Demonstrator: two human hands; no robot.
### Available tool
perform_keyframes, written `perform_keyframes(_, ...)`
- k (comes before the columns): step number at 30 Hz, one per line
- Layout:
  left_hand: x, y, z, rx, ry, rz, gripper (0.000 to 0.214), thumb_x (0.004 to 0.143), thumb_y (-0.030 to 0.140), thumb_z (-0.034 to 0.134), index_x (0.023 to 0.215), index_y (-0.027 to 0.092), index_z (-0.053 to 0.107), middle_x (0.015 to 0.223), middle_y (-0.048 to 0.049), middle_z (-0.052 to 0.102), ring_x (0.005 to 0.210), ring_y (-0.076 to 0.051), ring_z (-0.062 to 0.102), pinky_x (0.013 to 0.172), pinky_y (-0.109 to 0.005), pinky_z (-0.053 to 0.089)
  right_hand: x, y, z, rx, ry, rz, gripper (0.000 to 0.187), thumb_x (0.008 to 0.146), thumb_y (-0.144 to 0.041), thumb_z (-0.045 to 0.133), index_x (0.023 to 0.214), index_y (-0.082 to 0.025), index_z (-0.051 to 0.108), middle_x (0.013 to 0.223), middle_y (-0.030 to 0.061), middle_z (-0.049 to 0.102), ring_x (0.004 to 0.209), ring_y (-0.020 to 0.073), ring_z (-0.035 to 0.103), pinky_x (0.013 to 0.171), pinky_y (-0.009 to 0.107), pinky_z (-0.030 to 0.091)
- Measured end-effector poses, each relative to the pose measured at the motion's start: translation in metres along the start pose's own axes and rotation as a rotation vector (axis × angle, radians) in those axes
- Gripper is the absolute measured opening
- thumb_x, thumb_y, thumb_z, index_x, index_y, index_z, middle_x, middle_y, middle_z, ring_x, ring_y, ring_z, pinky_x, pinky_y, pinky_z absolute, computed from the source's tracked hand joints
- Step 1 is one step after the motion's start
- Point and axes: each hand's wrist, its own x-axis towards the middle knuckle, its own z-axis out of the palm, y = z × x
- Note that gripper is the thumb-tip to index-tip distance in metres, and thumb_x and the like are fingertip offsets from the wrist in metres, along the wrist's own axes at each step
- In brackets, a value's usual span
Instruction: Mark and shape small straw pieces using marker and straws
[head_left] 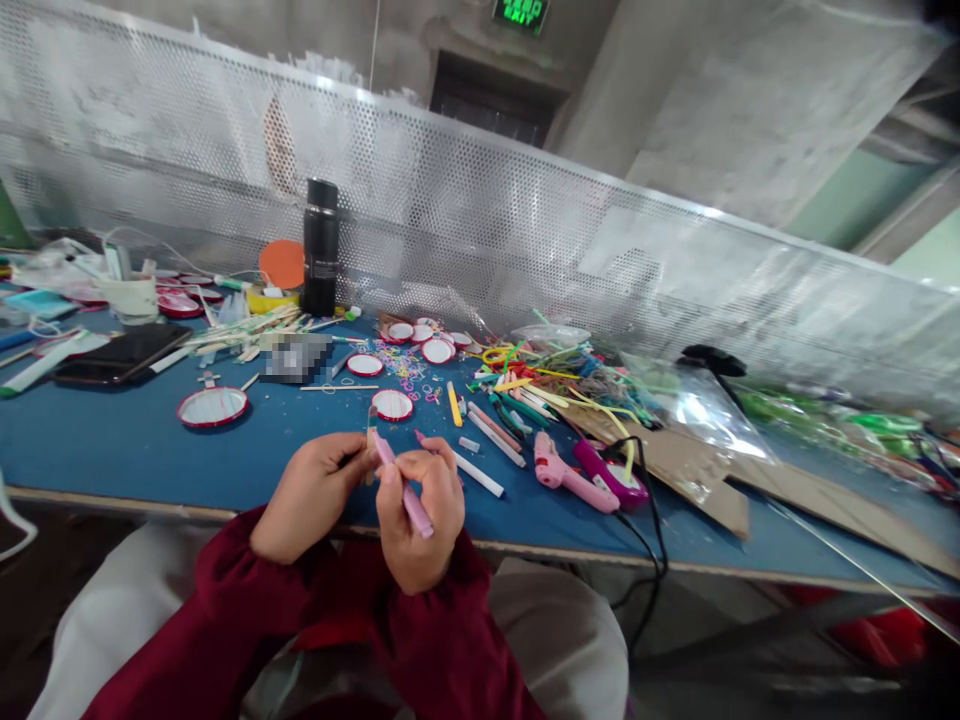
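Note:
Near the table's front edge, my right hand [424, 515] grips a pink marker [414, 508], its upper end leaning toward my left hand. A darker pink tip [419, 437] sticks out above the right fingers; whether it is a cap I cannot tell. My left hand [311, 492] pinches a small narrow stick [372, 425] with brown and green colouring at its top. The marker's end is close to this stick; contact is unclear. Just beyond the hands lies a round white disc with a red rim [392, 405]. To the right rests a white marker [480, 474].
A pink glue gun [570, 477] with a black cable lies at right, near cardboard [682, 460]. Pens, coloured strips and rubber bands [405, 365] cover the middle. A black bottle [321, 250] stands at the back, a phone [127, 352] at left. A perforated metal partition [480, 210] runs behind.

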Motion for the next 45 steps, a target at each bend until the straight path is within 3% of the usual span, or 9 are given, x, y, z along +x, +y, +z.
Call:
perform_keyframes(8,-0.0009,-0.0015,0.0018,0.097,0.025,-0.002,0.035,0.092,0.042,0.050,0.067,0.018,0.053,0.065,0.0035,0.048,0.065,-0.013,0.042,0.060,-0.023,0.032,-0.0019,0.0012,0.0046,-0.042,0.021,-0.024,0.009,0.087,-0.014,0.057,0.082,-0.021,0.053,0.069,-0.0027,0.063,0.068,0.0123,0.061,0.095,0.042,0.050)
perform_keyframes(25,-0.0004,-0.0015,-0.0001,0.048,0.030,0.004,0.039,0.092,0.045,0.050,0.066,0.017,0.055,0.063,0.0029,0.048,0.063,-0.013,0.040,0.058,-0.023,0.031,0.0001,0.0012,0.0013,-0.057,0.029,0.047,0.013,0.089,-0.014,0.054,0.078,-0.022,0.051,0.068,-0.0025,0.062,0.066,0.0130,0.059,0.094,0.042,0.050)
perform_keyframes(29,-0.0006,0.0007,0.0008,-0.009,0.025,-0.021,0.041,0.092,0.048,0.050,0.064,0.018,0.050,0.061,0.0039,0.041,0.061,-0.012,0.036,0.055,-0.023,0.028,-0.0026,0.0013,0.0013,-0.019,0.031,0.003,0.010,0.088,-0.014,0.057,0.083,-0.021,0.053,0.070,-0.0023,0.065,0.067,0.0124,0.061,0.097,0.043,0.049)
perform_keyframes(35,-0.0006,0.0012,0.0011,0.021,0.019,-0.003,0.034,0.092,0.042,0.050,0.069,0.017,0.054,0.067,0.0026,0.047,0.066,-0.013,0.040,0.059,-0.024,0.031,-0.0012,0.0004,0.0019,-0.037,-0.010,-0.016,0.008,0.088,-0.015,0.057,0.084,-0.021,0.054,0.072,-0.0021,0.066,0.069,0.0129,0.063,0.096,0.043,0.050)
perform_keyframes(41,-0.0005,-0.0007,0.0002,0.039,0.035,0.006,0.038,0.092,0.045,0.049,0.067,0.017,0.054,0.063,0.0026,0.046,0.064,-0.013,0.040,0.058,-0.024,0.031,0.0009,0.0001,0.0020,-0.075,0.043,0.041,0.014,0.089,-0.014,0.055,0.078,-0.022,0.050,0.066,-0.0032,0.061,0.064,0.0127,0.058,0.093,0.041,0.051)
perform_keyframes(45,-0.0002,0.0011,0.0003,-0.014,0.025,-0.019,0.039,0.092,0.047,0.049,0.067,0.017,0.055,0.062,0.0030,0.045,0.061,-0.013,0.038,0.056,-0.024,0.030,-0.0013,0.0002,0.0015,-0.034,0.037,0.008,0.010,0.088,-0.015,0.057,0.082,-0.022,0.053,0.070,-0.0033,0.065,0.066,0.0124,0.062,0.096,0.043,0.048)
